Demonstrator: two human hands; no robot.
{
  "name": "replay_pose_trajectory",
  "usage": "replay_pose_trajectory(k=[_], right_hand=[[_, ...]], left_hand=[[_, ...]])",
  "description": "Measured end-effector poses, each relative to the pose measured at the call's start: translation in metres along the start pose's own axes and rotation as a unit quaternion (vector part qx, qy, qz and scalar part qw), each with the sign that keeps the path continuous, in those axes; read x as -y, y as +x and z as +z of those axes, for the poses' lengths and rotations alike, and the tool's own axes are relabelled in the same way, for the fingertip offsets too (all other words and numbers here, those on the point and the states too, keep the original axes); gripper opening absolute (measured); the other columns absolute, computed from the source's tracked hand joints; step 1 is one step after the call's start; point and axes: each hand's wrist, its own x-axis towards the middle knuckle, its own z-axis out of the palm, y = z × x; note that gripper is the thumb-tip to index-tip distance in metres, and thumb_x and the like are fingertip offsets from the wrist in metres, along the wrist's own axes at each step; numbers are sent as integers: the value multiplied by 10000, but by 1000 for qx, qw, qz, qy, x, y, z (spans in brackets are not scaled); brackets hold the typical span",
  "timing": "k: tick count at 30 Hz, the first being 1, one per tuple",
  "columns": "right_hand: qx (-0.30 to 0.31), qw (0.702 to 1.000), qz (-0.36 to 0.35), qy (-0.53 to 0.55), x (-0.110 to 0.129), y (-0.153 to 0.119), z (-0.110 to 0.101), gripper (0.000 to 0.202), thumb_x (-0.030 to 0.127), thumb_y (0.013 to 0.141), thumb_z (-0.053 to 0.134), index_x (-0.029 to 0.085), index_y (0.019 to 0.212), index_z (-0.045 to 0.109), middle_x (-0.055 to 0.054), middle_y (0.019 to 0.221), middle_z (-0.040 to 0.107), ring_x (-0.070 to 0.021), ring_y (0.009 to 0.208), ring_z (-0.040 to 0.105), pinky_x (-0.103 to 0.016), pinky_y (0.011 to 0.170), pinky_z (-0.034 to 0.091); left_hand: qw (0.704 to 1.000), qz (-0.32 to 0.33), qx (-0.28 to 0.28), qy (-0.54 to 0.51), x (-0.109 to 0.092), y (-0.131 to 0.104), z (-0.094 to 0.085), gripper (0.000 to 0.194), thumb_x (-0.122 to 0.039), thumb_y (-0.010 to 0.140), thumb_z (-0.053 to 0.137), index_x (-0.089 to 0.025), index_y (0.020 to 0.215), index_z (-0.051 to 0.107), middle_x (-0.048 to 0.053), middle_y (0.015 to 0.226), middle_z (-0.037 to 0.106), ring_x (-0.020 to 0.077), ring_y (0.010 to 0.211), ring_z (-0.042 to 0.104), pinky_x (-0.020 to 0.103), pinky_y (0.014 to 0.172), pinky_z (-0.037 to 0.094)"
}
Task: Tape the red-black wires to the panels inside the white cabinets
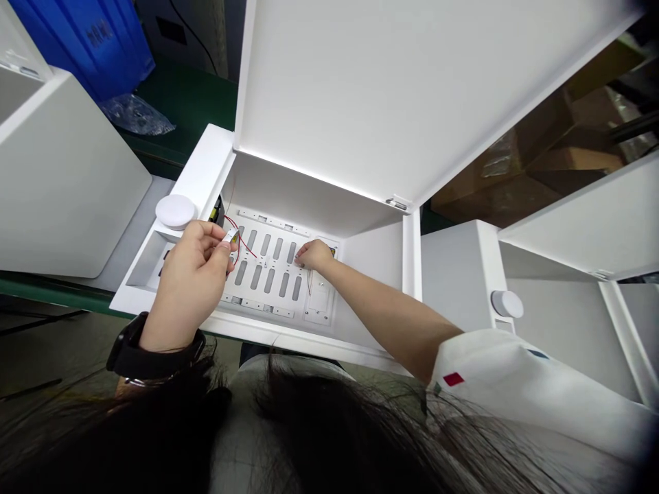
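A white cabinet [412,254] lies with its lid raised, and its slotted inner panel [270,280] shows between my hands. My left hand [198,271], at the cabinet's left end, pinches a small silver-white piece [231,235] between thumb and fingers. Thin red wires [247,248] run beside that piece. My right hand [315,255] reaches in over the right part of the panel with its fingertips pressed together; what they hold is too small to name. A thin brownish wire [309,281] hangs just below those fingers.
The raised lid [350,89] stands behind the opening. A round white knob [176,211] sticks up at the left end. Similar white cabinets stand left [66,178] and right [453,267]. Behind are a blue bin [93,41], a plastic bag [136,114] and cardboard boxes [540,151].
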Motion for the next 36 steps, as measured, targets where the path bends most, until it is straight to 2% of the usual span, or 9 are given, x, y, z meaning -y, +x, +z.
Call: replay_pose_trajectory(k=[4,7,12,17,23,31,36], right_hand=[[47,998,-18,30,-3,-2,4,270,199,626,813,195,889,751,-9,823,734,-132,760,673,-187,622,458],[65,997,-5,52,-8,-3,12,367,184,614,820,214,974,751,-5,835,737,-141,796,680,-184,660,476],[78,992,52,84,-16,-1,18,158,163,682,764,172,838,743,-26,811,743,-141,783,688,-176,626,483],[107,987,45,113,-17,0,21,173,133,681,755,164,850,737,-27,851,747,-113,720,679,-162,593,474],[66,998,-13,22,-16,1,29,208,163,633,783,180,839,759,-15,875,744,-130,763,669,-184,596,456],[21,997,-71,6,-16,-1,34,238,144,606,767,185,840,757,-22,882,738,-141,789,656,-189,634,456],[5,996,-83,-22,-13,-2,37,211,134,625,742,186,830,751,-37,892,735,-163,822,654,-206,668,459]], left_hand=[[1000,-10,1,8,-1,-1,0,100,-267,854,549,-243,943,512,-2,888,687,131,674,598,289,651,459],[1000,-12,4,7,-4,-3,-1,93,-267,854,549,-240,932,506,-9,852,671,134,680,595,292,647,451],[1000,-4,4,27,-5,-3,-1,78,-269,861,540,-245,930,514,-19,796,644,142,689,599,297,645,438],[1000,-3,8,21,-4,-1,0,88,-275,865,536,-241,941,509,-3,892,677,142,691,607,311,659,445],[1000,2,3,28,-2,-2,0,84,-274,864,539,-237,937,521,15,901,687,155,690,616,325,650,448],[999,-7,1,37,-4,-3,0,76,-300,869,547,-256,928,529,-3,899,688,165,718,622,347,691,462],[999,-11,6,42,-4,-2,-2,81,-277,867,541,-259,943,521,-11,905,692,154,710,622,346,688,460]])
